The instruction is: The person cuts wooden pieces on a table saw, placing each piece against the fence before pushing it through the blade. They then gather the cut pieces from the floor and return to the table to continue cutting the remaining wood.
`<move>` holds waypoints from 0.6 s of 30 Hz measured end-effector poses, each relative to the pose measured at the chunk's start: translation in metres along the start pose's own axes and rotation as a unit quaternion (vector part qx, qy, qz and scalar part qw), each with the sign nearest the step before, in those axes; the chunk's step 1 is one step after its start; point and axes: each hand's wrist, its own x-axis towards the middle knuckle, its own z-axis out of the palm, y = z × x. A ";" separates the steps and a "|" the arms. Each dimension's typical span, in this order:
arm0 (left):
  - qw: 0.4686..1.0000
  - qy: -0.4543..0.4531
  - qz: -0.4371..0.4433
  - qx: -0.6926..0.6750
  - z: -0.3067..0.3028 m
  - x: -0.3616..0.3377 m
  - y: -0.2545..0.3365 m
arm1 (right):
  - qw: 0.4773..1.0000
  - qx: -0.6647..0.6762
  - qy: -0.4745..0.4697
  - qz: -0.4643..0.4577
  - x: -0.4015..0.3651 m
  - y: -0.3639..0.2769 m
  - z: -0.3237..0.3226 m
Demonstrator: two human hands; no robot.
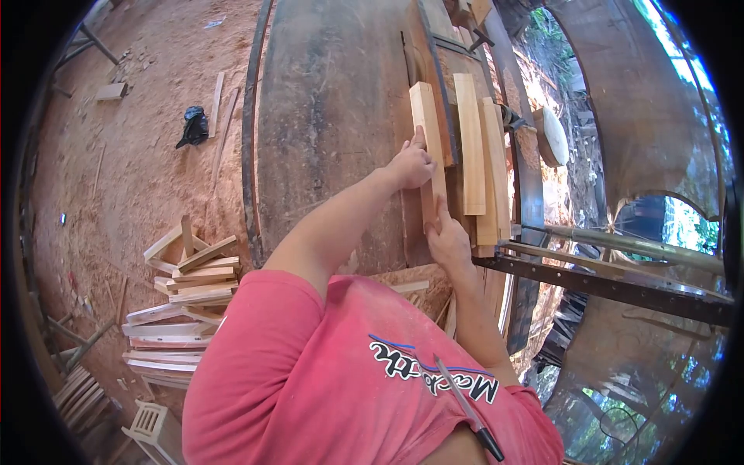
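Observation:
A pale squared length of wood (423, 107) lies lengthwise near the right edge of the worn bench top (318, 93). My left hand (412, 164) is closed over its middle, with the index finger stretched along its upper face. Nearer my body, my right hand (449, 239) grips the same piece by its near end, thumb pointing forward along it. Beside it to the right are similar wooden pieces (470, 147), some partly covering one another. My palms and the undersides of the fingers are hidden.
Left of the bench, stacked wooden parts (205, 279) lie on the sawdust-covered ground, with a black plastic bag (194, 126) farther off. A dark metal bar (604, 285) with holes extends rightward. A slim grey tool with a black end (469, 407) appears against my pink shirt.

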 end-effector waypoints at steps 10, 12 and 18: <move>0.993 0.018 0.005 -0.117 -0.028 0.009 0.021 | 0.989 0.071 0.107 -0.073 -0.002 -0.019 -0.086; 0.990 0.038 0.018 -0.137 -0.035 0.018 0.023 | 0.994 0.026 0.101 -0.043 0.003 -0.036 -0.122; 0.985 0.068 0.029 -0.159 -0.050 0.045 0.032 | 0.978 -0.014 0.179 -0.109 0.055 -0.048 -0.180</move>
